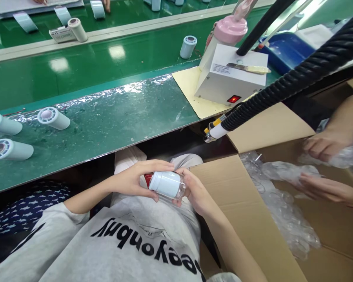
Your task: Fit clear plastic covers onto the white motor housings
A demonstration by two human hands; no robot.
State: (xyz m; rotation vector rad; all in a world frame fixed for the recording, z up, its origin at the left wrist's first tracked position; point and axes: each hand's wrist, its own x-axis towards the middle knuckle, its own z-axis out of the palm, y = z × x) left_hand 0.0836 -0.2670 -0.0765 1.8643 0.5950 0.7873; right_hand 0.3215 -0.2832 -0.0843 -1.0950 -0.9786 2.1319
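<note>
Above my lap, a light-blue cylinder lies on its side, with clear plastic packaging around it and a red part at its left end. My left hand is curved around the red end, fingers along the top and thumb below. The clear right end is gripped by my right hand, its fingers partly hidden behind the packaging. Three similar blue cylinders, one of them here, lie on the green worktop at the left.
A grey-white box with a lit red switch stands ahead right, a knife on top. A black corrugated hose hangs across the right. Another person's hands handle clear plastic shells in a cardboard box. A conveyor runs behind.
</note>
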